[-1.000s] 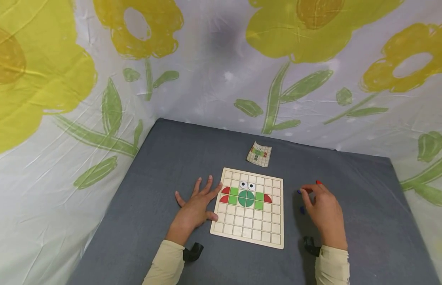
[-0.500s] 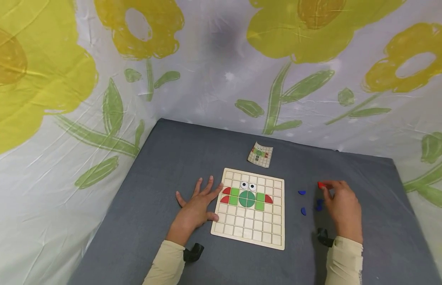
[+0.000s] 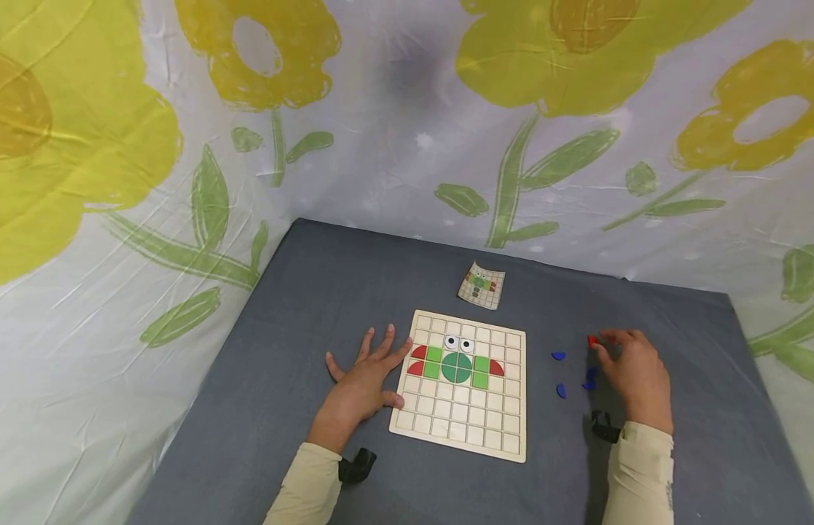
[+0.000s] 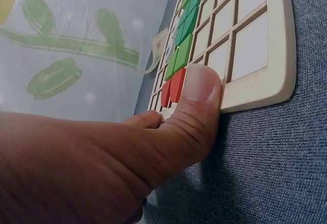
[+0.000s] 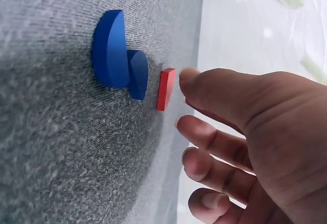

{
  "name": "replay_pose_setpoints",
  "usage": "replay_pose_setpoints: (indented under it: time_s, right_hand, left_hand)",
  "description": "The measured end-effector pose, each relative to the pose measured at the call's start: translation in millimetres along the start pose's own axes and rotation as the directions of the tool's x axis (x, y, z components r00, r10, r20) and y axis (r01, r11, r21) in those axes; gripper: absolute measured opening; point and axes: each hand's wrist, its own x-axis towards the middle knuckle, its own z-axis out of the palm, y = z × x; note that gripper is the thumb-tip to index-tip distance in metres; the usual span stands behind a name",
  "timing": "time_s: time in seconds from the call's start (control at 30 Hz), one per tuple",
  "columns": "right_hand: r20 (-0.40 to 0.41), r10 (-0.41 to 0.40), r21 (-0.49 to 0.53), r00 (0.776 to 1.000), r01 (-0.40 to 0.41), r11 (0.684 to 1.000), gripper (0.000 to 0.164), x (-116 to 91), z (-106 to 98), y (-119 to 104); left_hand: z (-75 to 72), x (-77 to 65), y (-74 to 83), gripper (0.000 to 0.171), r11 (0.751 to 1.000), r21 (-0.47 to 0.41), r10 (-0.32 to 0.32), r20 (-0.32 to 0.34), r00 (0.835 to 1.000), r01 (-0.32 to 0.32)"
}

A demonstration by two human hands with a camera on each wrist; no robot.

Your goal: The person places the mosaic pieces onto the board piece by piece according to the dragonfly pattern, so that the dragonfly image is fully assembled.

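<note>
My left hand (image 3: 359, 390) lies spread at the left edge of a square wooden grid board (image 3: 475, 423); its thumb (image 4: 196, 88) rests on the rim. Set into the grid are two eye tiles (image 3: 459, 343), a dark green circle made of quarter tiles (image 3: 456, 368), light green square tiles (image 3: 481, 372) and red quarter-round tiles (image 3: 496, 368). My right hand (image 3: 636, 372) hovers at the right, fingers loosely bent. A red tile (image 5: 166, 89) lies on the cloth just beyond its thumb tip, with a gap between them.
Several rounded blue tiles (image 3: 561, 391) lie between the board and my right hand; two of them (image 5: 111, 50) overlap in the right wrist view. A small pattern card (image 3: 482, 286) lies behind the board. The grey table (image 3: 354, 262) meets a flower-printed curtain (image 3: 393, 131) at the back.
My right hand has let go of a blue tile right of the board and moved right to the red tile, bringing more blue tiles into sight. My left hand stays put.
</note>
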Motion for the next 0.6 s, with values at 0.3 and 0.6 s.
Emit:
replay_pose_setpoints:
  time_s: [0.3,0.6]
  right_hand:
    - [0.090,0.030,-0.017,0.995,-0.029,0.999,0.035,9.2,3.0,3.4]
    - [0.091,0.005,0.011,0.996,-0.006,1.000,0.032,14.0,6.6,2.0]
  left_hand:
    - [-0.8,0.6,1.1,0.109,1.000,-0.004,0.002,0.003,1.000,-0.002]
    - [-1.1,-0.5,0.8,0.107,1.000,-0.011,-0.004,0.008,1.000,0.005]
